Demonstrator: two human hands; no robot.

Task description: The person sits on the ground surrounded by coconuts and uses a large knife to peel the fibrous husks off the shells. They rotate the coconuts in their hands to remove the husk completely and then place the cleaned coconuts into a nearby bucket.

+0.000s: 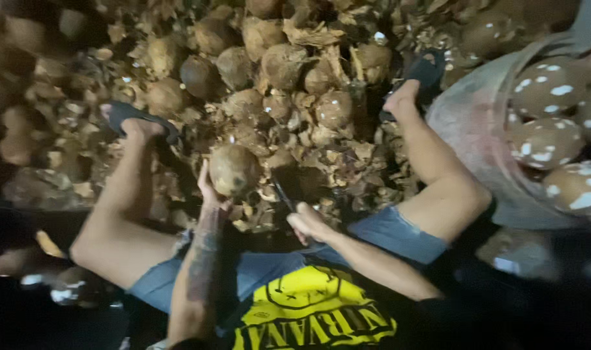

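The black and yellow shirt [315, 317] is closest, above it denim shorts [269, 269]. The left hand [210, 191] cups a brown coconut [232, 170] from the side, fingers half closed around it, between the knees. The right hand [306, 225] is closed on a dark blade [285, 189] just beside the coconut. A sack [477, 136] of spotted coconuts [546, 142] stands at the right knee.

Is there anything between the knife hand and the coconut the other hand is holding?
Nothing visible. The left hand cups the round brown husked coconut; the right hand holds a dark blade beside it, with only husk scraps on the ground beyond.
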